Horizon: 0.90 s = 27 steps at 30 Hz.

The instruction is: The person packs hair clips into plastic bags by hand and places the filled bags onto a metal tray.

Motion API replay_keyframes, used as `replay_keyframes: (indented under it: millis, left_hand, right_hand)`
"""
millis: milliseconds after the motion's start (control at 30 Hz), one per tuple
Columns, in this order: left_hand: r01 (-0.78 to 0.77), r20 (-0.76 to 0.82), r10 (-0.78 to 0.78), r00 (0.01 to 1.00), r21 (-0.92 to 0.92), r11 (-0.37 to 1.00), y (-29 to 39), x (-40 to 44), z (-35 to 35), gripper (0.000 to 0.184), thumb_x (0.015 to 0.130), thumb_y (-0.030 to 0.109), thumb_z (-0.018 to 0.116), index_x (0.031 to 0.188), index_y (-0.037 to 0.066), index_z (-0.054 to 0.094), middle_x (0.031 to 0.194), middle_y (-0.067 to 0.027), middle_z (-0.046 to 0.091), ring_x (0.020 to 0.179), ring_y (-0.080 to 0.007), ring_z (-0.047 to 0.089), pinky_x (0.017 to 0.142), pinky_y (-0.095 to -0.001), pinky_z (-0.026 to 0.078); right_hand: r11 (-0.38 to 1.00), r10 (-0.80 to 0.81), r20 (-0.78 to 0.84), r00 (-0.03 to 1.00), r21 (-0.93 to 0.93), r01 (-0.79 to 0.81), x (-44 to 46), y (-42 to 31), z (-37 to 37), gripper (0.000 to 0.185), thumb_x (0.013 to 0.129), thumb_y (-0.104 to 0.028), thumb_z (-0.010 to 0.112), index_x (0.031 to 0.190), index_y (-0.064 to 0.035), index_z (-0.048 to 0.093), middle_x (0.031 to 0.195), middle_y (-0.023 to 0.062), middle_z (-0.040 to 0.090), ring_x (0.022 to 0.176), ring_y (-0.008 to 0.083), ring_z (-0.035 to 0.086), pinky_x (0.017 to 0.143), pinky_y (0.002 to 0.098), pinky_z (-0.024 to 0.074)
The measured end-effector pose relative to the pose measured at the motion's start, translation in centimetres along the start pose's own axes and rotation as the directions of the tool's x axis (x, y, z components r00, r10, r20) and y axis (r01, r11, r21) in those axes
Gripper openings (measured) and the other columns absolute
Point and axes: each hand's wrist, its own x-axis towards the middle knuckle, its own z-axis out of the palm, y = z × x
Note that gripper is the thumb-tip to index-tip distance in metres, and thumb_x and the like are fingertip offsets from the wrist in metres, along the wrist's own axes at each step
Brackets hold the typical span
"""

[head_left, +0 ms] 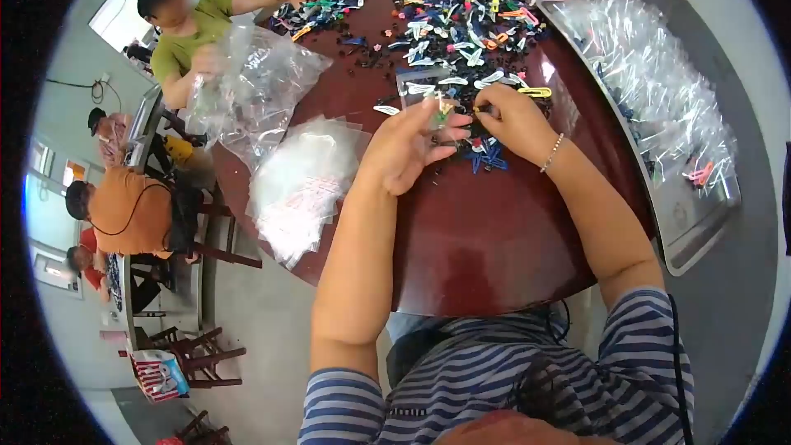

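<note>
My left hand point(404, 144) holds a small clear plastic bag point(418, 81) between thumb and fingers, palm turned up. Something small and green-yellow shows through the plastic near the fingertips. To its right, my right hand point(517, 122) has thumb and fingers drawn together at the near edge of the hair clip pile point(461, 25). A small dark thing may be in that pinch, but it is too small to make out. Several blue hair clips point(488, 158) lie on the table just below the hands. A yellow hair clip point(535, 92) rests beyond my right hand.
A stack of clear bags point(305, 185) lies on the round dark-red table point(486, 247) at left. On the right, a metal tray point(688, 251) holds many filled bags point(651, 74). Across the table, a person in green point(194, 29) reaches into the clips beside a large plastic bag point(251, 86).
</note>
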Motion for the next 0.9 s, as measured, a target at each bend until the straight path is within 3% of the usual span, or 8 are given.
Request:
replay_keyframes:
  millis: [100,467,533,633,700,767,833,900]
  left_hand:
    - [0.016,0.041,-0.014,0.999,-0.065,0.998,0.1,0.0,0.0,0.042,0.095,0.043,0.049,0.116,0.007,0.056,0.109,-0.0115,0.065,0.094,-0.0175,0.062,0.079,-0.0309,0.047]
    - [0.057,0.091,-0.055,0.994,-0.021,0.998,-0.1,0.1,0.3,0.06,0.095,0.055,0.037,0.13,0.007,0.048,0.118,-0.0133,0.061,0.102,-0.0206,0.061,0.082,-0.0327,0.048]
    - [0.053,0.09,-0.054,0.994,0.016,0.998,-0.1,0.1,0.3,0.059,0.095,0.055,0.038,0.129,0.007,0.049,0.119,-0.0132,0.061,0.102,-0.0203,0.061,0.082,-0.0325,0.048]
    - [0.06,0.092,-0.065,0.994,0.06,0.996,-0.1,-0.1,0.4,0.055,0.095,0.051,0.042,0.128,0.008,0.05,0.119,-0.0127,0.061,0.102,-0.02,0.061,0.081,-0.0321,0.049]
    - [0.069,0.098,-0.076,0.992,0.073,0.995,-0.1,-0.3,0.6,0.053,0.095,0.048,0.045,0.128,0.008,0.05,0.118,-0.0123,0.061,0.102,-0.0199,0.061,0.08,-0.0318,0.049]
    - [0.06,0.119,-0.083,0.989,0.186,0.981,0.0,-0.5,0.9,0.047,0.094,0.04,0.053,0.127,0.007,0.051,0.117,-0.0116,0.062,0.103,-0.0198,0.061,0.08,-0.0315,0.05]
    - [0.06,0.138,-0.089,0.986,0.206,0.977,-0.3,-0.4,0.9,0.044,0.093,0.036,0.055,0.126,0.007,0.052,0.116,-0.0113,0.062,0.102,-0.0199,0.061,0.08,-0.0311,0.05]
    - [0.062,0.157,-0.099,0.983,0.221,0.973,-0.6,-0.3,0.8,0.041,0.093,0.032,0.057,0.125,0.007,0.053,0.115,-0.011,0.063,0.102,-0.02,0.062,0.079,-0.0308,0.05]
  right_hand:
    - [0.999,-0.042,0.012,0.999,0.011,0.041,0.0,0.4,0.3,0.014,0.079,-0.01,0.063,0.091,-0.0044,0.058,0.089,0.0128,0.06,0.082,0.0335,0.06,0.071,0.0414,0.0487]
    - [0.975,-0.193,-0.065,0.979,-0.124,0.183,0.0,0.5,0.5,0.019,0.078,-0.008,0.062,0.097,-0.0055,0.06,0.09,0.0123,0.062,0.081,0.0308,0.062,0.071,0.0392,0.0502]
    - [0.994,-0.041,-0.116,0.992,0.099,0.052,0.2,0.1,0.2,0.019,0.08,-0.005,0.067,0.097,-0.0032,0.059,0.087,0.0078,0.062,0.073,0.0167,0.062,0.065,0.0298,0.0489]
    - [0.96,0.031,-0.364,0.931,0.27,0.073,0.2,-2.1,-0.7,0.02,0.08,-0.007,0.071,0.097,-0.003,0.06,0.088,0.0054,0.063,0.072,0.0091,0.06,0.063,0.0244,0.0479]
    - [0.943,0.083,-0.356,0.931,0.329,0.042,0.1,-2.9,-1.2,0.021,0.079,-0.006,0.072,0.096,-0.0029,0.06,0.089,0.0061,0.064,0.075,0.0099,0.061,0.067,0.0232,0.0488]
    - [0.942,-0.155,-0.516,0.843,0.181,0.284,-0.1,-3.6,-1.3,0.02,0.079,-0.006,0.072,0.095,-0.003,0.06,0.089,0.0069,0.065,0.076,0.0111,0.061,0.067,0.0235,0.0492]
    - [0.931,-0.245,-0.504,0.828,0.115,0.346,0.0,-3.7,-1.2,0.018,0.079,-0.005,0.072,0.094,-0.0032,0.062,0.091,0.0079,0.065,0.08,0.0142,0.061,0.07,0.0268,0.0492]
    - [0.911,-0.354,-0.309,0.883,0.1,0.4,0.0,-3.9,-1.1,0.015,0.08,-0.005,0.07,0.094,-0.0027,0.064,0.094,0.0086,0.065,0.086,0.0173,0.061,0.074,0.0303,0.0485]
